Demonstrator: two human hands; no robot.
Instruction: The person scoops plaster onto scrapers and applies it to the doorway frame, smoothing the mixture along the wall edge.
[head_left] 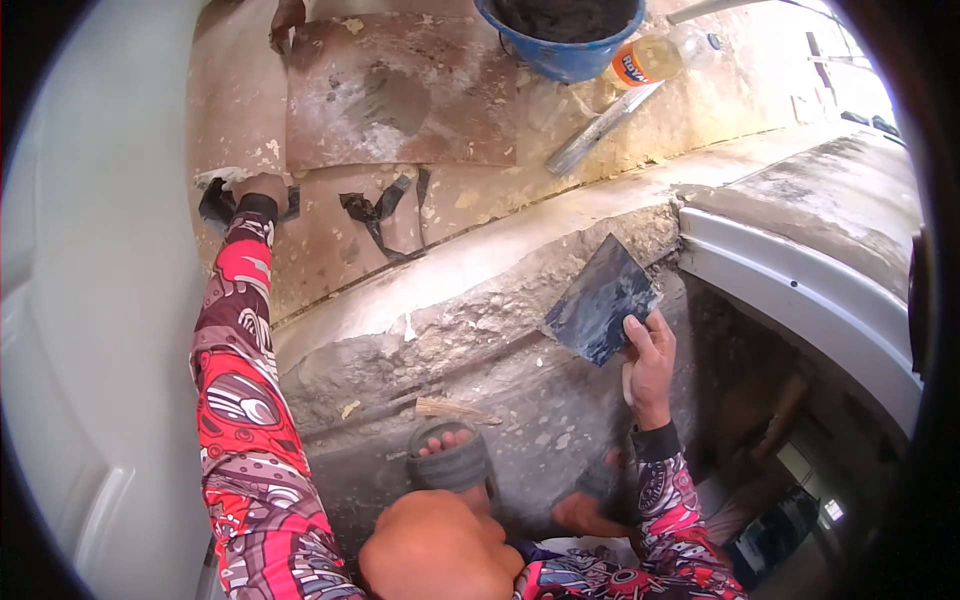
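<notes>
One plate (600,305), one ledge (480,300) seemingly unfinished

Right hand (650,365): fingers grasping plate, held over ledge. Left hand (258,187): at black scrap (213,205); grip cannot be told. Done: mix (393,100) smeared on board (320,142). Outstanding, apparently: rough ledge.

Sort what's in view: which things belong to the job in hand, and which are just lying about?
Likely part of the job:
dark flat plate, pinched in the right hand
black piece at the left hand, kind unclear
blue bucket holding dark grey mix
grey-smeared brown board

Apparently just lying about:
orange-labelled plastic bottle
metal strip
wooden piece
torn black strips
</notes>
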